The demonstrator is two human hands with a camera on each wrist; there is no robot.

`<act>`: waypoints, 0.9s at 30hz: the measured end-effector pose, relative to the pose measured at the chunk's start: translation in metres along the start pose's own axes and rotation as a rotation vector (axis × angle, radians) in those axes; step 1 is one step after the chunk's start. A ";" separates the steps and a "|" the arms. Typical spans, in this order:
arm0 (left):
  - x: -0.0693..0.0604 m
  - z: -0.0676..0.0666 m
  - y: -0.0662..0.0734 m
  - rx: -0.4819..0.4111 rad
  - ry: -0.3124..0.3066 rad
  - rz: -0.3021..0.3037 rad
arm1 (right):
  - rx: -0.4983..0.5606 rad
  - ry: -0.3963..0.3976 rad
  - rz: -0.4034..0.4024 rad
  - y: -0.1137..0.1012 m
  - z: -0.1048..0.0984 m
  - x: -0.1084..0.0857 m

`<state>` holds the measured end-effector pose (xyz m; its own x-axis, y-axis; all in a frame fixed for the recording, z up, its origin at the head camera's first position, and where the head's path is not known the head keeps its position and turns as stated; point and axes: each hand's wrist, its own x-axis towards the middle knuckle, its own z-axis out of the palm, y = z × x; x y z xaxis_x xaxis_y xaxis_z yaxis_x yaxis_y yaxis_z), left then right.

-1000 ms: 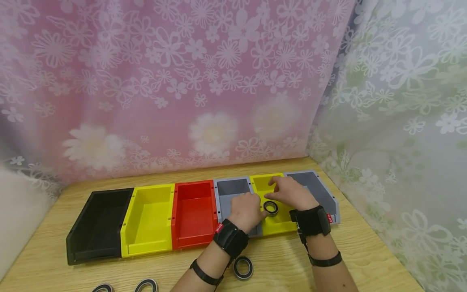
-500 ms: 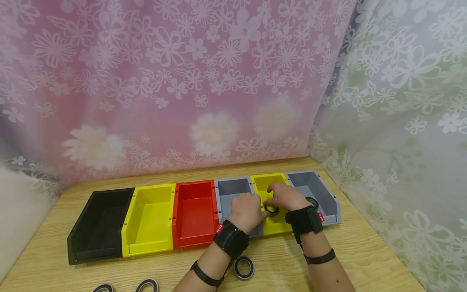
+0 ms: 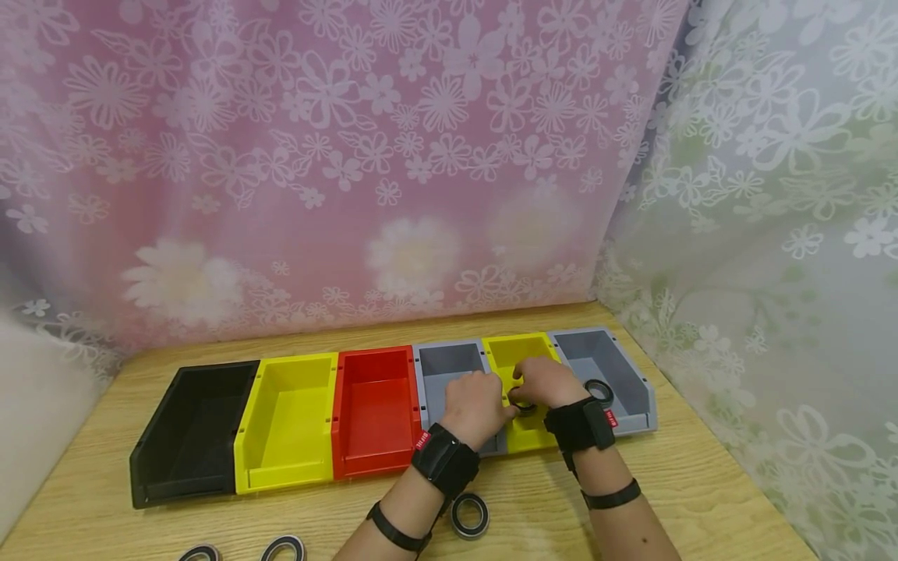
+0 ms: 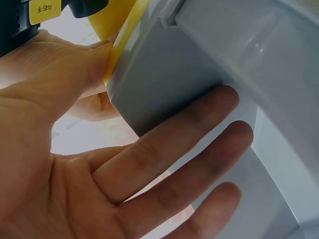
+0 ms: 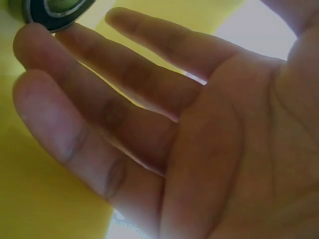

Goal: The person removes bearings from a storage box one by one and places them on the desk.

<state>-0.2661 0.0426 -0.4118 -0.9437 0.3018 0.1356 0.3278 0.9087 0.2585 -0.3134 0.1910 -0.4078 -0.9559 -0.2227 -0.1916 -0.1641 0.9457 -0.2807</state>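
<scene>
A ball bearing [image 3: 525, 408] with a dark seal and steel rim is at the near part of the right yellow bin [image 3: 517, 441]. My left hand [image 3: 473, 405] pinches its near-left edge with thumb and index finger; their tips are partly hidden. In the left wrist view, the hand's other fingers [image 4: 169, 194] stretch along the inside of the middle grey bin [image 4: 164, 79]. My right hand [image 3: 550, 382] hovers over the bearing. The right wrist view shows its fingers extended, fingertips beside the bearing [image 5: 55, 20]; the right thumb tip is out of that view.
Another bearing [image 3: 599, 392] lies in the right grey bin [image 3: 634, 421]. A red bin [image 3: 375, 421], a yellow bin [image 3: 284, 428] and a black bin [image 3: 185, 436] continue the row leftward. Bearings [image 3: 469, 515] lie on the wooden table [image 3: 533, 506] in front. Floral curtains [image 3: 316, 195] hang behind.
My right hand has come down and left over the bearing, covering its upper part and uncovering the one in the right grey bin. My left hand has stayed put.
</scene>
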 end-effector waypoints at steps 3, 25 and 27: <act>-0.001 0.000 0.001 0.006 0.002 -0.003 | -0.014 0.004 0.009 0.000 0.001 0.000; -0.020 0.003 0.001 0.022 0.008 0.021 | -0.016 0.060 0.051 -0.004 0.022 -0.015; -0.023 0.004 0.001 0.027 0.013 0.025 | -0.009 0.064 0.050 -0.005 0.024 -0.017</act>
<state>-0.2441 0.0378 -0.4180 -0.9343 0.3213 0.1543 0.3502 0.9084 0.2285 -0.2901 0.1841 -0.4257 -0.9764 -0.1604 -0.1448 -0.1181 0.9573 -0.2639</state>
